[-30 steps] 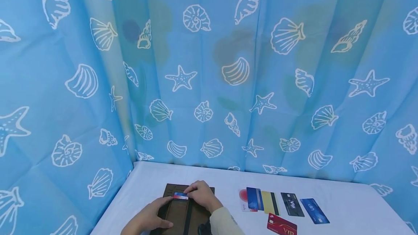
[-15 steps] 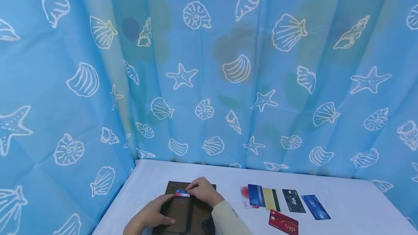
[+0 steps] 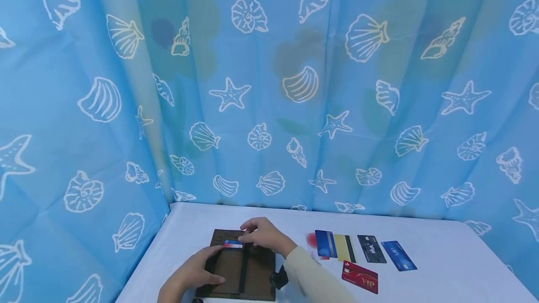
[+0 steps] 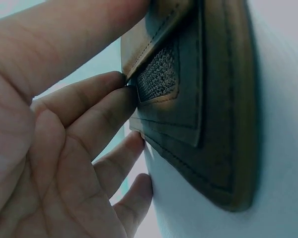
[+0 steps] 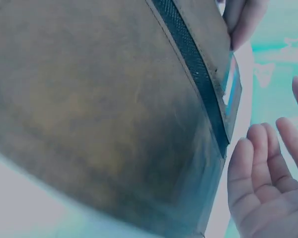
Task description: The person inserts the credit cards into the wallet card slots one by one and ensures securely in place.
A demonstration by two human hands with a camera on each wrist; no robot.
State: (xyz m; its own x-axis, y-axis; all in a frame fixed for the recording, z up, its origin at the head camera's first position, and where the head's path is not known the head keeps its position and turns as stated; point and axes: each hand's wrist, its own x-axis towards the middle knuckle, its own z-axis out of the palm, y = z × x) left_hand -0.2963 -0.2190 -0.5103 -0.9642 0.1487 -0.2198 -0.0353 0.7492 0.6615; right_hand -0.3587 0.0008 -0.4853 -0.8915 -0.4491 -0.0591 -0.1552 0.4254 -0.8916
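Observation:
A brown wallet [image 3: 258, 272] with a dark strip lies flat at the front left of the table. From the top of its left pocket a blue, white and red card [image 3: 233, 244] sticks out. My left hand [image 3: 189, 272] rests on the wallet's left side, thumb and forefinger spread; in the left wrist view several fingertips of that hand [image 4: 74, 134] touch the wallet [image 4: 216, 124]. My right hand [image 3: 267, 235] is above the wallet's upper edge, beside the card. In the right wrist view its loosely extended fingers [image 5: 268, 173] stand apart from the card [image 5: 231, 84], holding nothing.
Right of the wallet on the white table [image 3: 446, 265] lie a blue card [image 3: 324, 243] over a white and red one, a gold card [image 3: 343, 248], a black card [image 3: 371, 248], another blue card [image 3: 398, 255] and a red card [image 3: 360, 277]. A blue shell-patterned curtain [image 3: 261, 106] hangs behind.
My right hand's fingers have come off the card's right corner and lifted slightly. My left hand remains on the wallet. The head view has shifted a little.

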